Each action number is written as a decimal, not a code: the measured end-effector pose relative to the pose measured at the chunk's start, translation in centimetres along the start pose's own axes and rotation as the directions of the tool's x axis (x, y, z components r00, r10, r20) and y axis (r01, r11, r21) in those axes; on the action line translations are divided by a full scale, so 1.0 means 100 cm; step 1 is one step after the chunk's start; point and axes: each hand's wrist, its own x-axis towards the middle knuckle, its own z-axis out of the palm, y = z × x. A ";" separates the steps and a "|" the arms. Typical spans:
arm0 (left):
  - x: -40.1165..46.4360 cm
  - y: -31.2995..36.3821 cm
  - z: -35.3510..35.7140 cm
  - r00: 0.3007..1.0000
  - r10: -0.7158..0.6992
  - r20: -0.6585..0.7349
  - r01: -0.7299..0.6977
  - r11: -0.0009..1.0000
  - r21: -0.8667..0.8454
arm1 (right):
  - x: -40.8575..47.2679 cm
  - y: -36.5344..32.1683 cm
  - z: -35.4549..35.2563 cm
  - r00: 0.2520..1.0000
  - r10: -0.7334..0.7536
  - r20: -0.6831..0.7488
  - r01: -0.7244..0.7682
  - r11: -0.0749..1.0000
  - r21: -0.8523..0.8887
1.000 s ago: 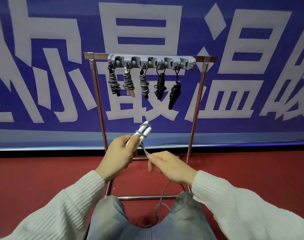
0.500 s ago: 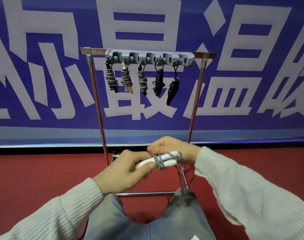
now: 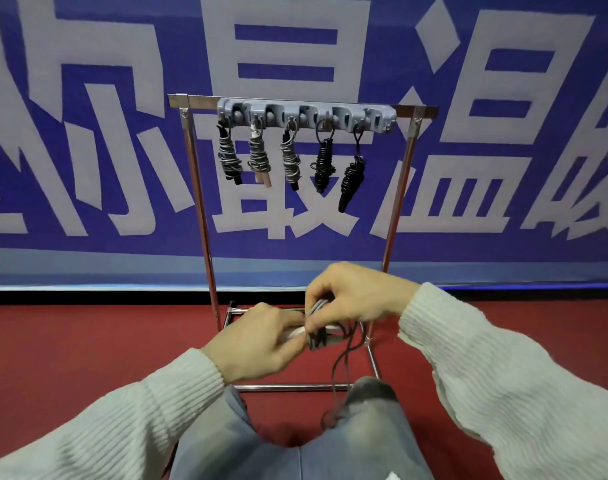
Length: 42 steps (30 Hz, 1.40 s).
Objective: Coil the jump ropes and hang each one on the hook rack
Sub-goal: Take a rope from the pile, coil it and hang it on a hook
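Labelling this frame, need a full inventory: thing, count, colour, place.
hook rack: 1, grey, on the stand's top bar
stand: 1, chrome, on the floor before the banner
hung ropes: 5 coiled, three grey at left, two black at right, on the hooks
held rope: 1, white handles with grey cord, in both hands, tail hanging to the lap
banner: 1, blue with white characters, behind
floor: red
left hand: grips the handles
right hand: pinches the cord
sleeves: 2, white knit

Indoor sports or event hall, red carpet-like floor (image 3: 87,341), huge blue banner (image 3: 87,133) with large pale characters filling the wall behind a freestanding metal frame (image 3: 200,202), grey hook rack (image 3: 306,114) on its top bar, coiled jump ropes (image 3: 290,157) hanging beneath the rack
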 end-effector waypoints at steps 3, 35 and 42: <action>-0.010 0.018 -0.008 0.995 0.095 -0.043 -0.098 0.991 -0.096 | 0.000 0.014 0.003 1.000 -0.008 -0.020 0.013 0.962 0.273; 0.004 0.017 0.008 0.926 -0.354 0.133 0.287 0.431 -0.855 | 0.015 0.027 0.070 0.849 0.351 -0.396 -0.079 0.824 0.562; -0.003 0.009 0.004 0.955 -0.291 -0.052 0.192 0.743 -0.641 | 0.016 0.028 0.063 0.897 0.304 -0.322 -0.105 0.852 0.512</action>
